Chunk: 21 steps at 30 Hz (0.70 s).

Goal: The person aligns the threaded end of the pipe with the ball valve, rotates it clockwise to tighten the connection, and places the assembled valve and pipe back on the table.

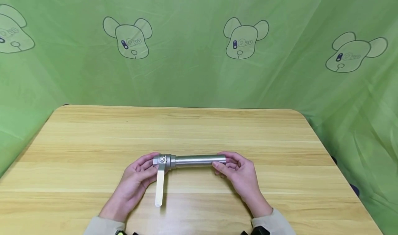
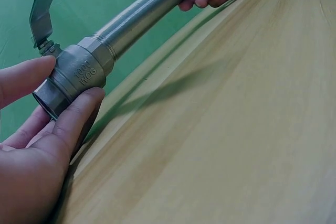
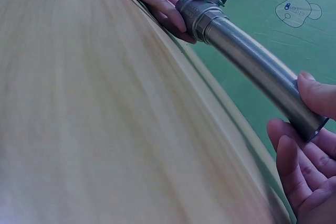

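A metal ball valve [image 1: 168,162] is joined to a straight steel pipe [image 1: 199,160], and both hands hold the pair level above the table. My left hand [image 1: 136,179] grips the valve body, thumb on the near side and fingers behind and below. The valve's flat lever handle [image 1: 160,188] points toward me, crosswise to the pipe. In the left wrist view the valve body [image 2: 81,69] bears the raised marking "1000 WOG". My right hand [image 1: 240,174] pinches the pipe's free end between thumb and fingers. That open pipe end [image 3: 315,129] shows in the right wrist view.
The wooden table [image 1: 199,128] has rounded far corners. Behind it and at the sides hangs a green curtain [image 1: 186,76] printed with cartoon bear heads. Dark devices are partly visible at both sleeve cuffs [image 1: 273,223].
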Available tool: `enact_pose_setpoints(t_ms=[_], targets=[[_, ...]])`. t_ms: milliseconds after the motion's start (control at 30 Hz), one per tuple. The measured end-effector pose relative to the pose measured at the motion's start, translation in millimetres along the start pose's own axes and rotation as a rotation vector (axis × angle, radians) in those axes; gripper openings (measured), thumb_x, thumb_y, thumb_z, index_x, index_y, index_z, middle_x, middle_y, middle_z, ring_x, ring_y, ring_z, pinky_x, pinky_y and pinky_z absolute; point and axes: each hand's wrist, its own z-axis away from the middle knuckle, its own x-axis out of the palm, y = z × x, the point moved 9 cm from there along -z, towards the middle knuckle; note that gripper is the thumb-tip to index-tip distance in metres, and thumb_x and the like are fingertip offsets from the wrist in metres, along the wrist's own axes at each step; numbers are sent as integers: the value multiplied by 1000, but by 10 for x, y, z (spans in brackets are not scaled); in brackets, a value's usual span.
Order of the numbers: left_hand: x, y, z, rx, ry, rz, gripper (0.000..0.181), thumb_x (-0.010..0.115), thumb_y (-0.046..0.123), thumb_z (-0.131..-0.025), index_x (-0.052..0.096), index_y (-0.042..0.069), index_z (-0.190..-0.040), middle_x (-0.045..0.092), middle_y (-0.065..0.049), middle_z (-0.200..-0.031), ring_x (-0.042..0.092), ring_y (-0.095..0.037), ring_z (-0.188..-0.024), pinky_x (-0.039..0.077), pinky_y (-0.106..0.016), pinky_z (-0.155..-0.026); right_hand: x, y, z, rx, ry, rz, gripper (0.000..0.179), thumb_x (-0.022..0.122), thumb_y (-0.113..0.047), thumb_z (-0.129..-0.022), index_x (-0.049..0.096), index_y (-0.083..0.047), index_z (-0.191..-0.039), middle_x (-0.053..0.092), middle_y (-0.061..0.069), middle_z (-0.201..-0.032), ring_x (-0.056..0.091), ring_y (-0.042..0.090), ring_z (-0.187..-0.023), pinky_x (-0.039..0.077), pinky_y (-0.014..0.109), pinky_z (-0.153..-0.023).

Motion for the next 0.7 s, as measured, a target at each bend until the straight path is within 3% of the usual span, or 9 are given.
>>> enact_pose_setpoints(t_ms=[300, 500, 700], targets=[[-3, -1, -2, 2, 1, -3, 60, 63, -11, -96, 46, -4, -154, 74, -1, -131, 73, -17, -118, 64, -29, -104, 14, -15, 14, 10, -5, 10, 41, 87, -13, -91, 70, 4, -124, 72, 4, -88, 72, 15, -64, 66, 25, -62], [1, 2, -4, 8, 0, 9, 58, 63, -11, -96, 49, -3, -151, 75, -2, -130, 74, -18, -119, 64, -31, -105, 37, -21, 9, -8, -27, 16, 40, 86, -14, -92, 69, 4, -124, 70, 5, -89, 71, 15, -67, 67, 26, -65], [0, 6, -8, 9, 1, 30, 58, 61, -12, -96, 46, -5, -152, 75, -2, -130, 74, -18, -120, 63, -36, -109, 41, -112, 26, -174, -72, 55, 50, 91, -3, -82, 71, -3, -128, 72, 4, -98, 68, 9, -79, 64, 20, -69]])
